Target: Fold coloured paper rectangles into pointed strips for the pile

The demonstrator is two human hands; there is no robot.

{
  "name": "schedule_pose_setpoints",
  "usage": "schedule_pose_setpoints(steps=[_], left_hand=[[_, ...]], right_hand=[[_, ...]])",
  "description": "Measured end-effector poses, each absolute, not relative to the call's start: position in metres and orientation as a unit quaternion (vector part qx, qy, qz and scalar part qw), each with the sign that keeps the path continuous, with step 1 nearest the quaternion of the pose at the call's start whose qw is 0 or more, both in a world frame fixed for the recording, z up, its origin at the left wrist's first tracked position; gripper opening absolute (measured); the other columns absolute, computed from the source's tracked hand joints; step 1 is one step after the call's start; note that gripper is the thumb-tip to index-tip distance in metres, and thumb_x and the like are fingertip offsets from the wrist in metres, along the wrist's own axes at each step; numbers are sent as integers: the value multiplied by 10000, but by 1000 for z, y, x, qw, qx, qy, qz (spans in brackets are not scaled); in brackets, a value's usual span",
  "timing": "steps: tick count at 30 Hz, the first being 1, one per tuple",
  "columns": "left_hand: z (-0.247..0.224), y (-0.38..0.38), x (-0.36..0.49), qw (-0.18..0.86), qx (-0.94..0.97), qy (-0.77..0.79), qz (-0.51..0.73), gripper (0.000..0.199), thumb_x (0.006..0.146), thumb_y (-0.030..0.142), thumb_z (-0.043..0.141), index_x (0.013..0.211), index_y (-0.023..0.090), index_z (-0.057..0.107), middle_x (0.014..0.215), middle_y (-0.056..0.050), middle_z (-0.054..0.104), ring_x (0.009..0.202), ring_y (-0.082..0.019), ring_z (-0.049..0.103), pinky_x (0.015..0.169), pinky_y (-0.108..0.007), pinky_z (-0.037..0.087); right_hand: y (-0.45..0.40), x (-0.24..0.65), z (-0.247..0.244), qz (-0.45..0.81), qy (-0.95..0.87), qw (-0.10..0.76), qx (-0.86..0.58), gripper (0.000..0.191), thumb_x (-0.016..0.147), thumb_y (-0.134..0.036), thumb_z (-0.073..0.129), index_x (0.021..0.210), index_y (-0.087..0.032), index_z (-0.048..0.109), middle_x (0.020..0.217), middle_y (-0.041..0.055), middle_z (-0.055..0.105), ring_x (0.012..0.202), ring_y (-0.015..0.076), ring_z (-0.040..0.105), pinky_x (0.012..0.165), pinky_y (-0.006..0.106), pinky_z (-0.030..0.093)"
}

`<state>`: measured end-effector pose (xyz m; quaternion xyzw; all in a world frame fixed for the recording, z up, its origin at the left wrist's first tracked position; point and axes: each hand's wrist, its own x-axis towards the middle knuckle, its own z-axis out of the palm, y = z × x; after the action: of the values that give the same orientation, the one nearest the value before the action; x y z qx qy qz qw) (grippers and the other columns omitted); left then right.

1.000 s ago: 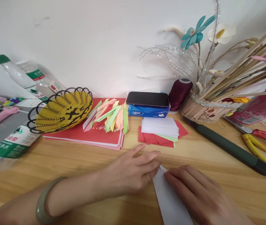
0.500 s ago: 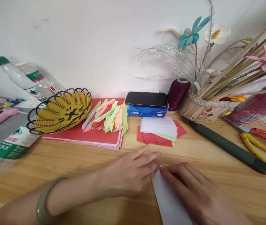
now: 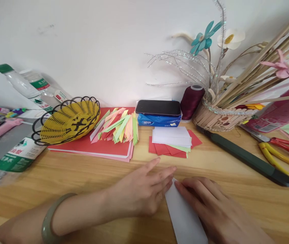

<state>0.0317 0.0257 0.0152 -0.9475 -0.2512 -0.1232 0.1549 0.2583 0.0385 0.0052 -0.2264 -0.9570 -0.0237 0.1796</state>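
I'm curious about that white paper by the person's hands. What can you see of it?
The white paper looks plain, with a straight left edge and a narrow far end. It lies aslant on the wooden table. The right hand covers part of its right side; the left hand has fingers at its far tip. The near end is out of view.

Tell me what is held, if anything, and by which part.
The white paper: left hand at its far tip, right hand along its right side; pinched or pressed, I cannot tell.
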Motion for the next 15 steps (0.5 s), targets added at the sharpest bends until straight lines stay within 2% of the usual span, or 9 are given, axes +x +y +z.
schedule_pose_setpoints(steps=[5,10,15], left_hand=[[12,24,30,146,-945,-260,-131,297,953,112,356,1106,66,607,1169,-73,632,1238,-250,427,1055,-503,306],[11,31,23,75,-948,-262,-168,267,965,121,377,1088,105,614,1180,-41,630,1253,-241,426,1086,-515,251],[8,47,12,-37,-954,-254,-156,274,970,148,375,1151,187,577,1227,12,602,1303,-251,363,1050,-517,308]], right_hand=[[39,269,5,-14,-958,165,-234,398,854,-92,301,1166,-156,540,990,84,632,878,213,590,729,365,520],[34,289,4,105,-945,155,-269,374,857,-164,444,1214,-259,506,1025,53,613,909,183,594,744,302,524],[26,293,11,180,-939,126,-265,346,843,-175,515,1176,-268,525,1099,60,585,963,171,588,750,248,516]])
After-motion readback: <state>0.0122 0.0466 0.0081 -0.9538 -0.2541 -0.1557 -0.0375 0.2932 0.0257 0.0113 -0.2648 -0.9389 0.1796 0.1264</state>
